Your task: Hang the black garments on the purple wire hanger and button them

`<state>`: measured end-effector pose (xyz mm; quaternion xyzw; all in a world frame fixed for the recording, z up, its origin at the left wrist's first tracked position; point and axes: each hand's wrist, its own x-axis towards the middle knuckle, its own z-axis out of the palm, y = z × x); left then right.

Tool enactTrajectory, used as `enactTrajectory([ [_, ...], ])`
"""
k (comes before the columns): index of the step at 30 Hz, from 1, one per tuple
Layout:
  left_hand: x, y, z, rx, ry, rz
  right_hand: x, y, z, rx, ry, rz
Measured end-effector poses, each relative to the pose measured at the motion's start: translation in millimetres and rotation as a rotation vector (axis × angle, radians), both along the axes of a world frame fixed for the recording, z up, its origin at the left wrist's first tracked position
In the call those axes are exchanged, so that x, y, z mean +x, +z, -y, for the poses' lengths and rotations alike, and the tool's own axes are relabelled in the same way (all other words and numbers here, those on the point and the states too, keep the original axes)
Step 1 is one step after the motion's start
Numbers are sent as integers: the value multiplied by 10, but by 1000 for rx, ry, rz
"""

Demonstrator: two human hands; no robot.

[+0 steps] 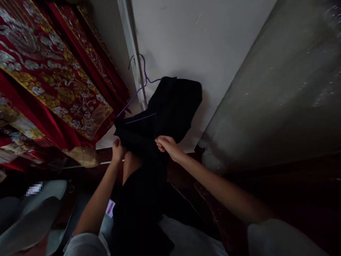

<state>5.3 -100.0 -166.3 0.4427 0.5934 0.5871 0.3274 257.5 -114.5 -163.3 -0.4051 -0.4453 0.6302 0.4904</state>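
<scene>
A black garment (165, 110) hangs on a thin purple wire hanger (144, 76) in front of a white wall. The hanger's hook sits near a white door frame (133, 57). My left hand (117, 149) grips the garment's lower left edge. My right hand (166, 145) pinches the cloth near its middle. More black fabric (141, 206) drapes down between my forearms toward my body.
Red cloths embroidered in gold and silver (48, 67) hang at the left. A grey wall or panel (279, 99) fills the right. Dark wooden furniture (213, 206) lies below. Grey seat shapes (29, 213) sit at the lower left.
</scene>
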Motion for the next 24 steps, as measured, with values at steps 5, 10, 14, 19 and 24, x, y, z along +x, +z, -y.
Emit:
enactTrajectory([
  [5, -42, -141, 80, 72, -203, -696, 239, -133, 0, -29, -58, 39],
  [10, 106, -346, 298, 54, -585, -1043, 401, -322, -31, 53, -308, 49],
  [14, 320, -224, 400, 160, -474, -762, 523, -375, -61, 89, -247, 145],
  [19, 733, 356, 413, 336, -449, -435, 422, -127, 85, 393, 196, 320],
  [24, 1026, 617, 461, 340, -524, -378, 80, 110, 290, 374, 360, 297],
])
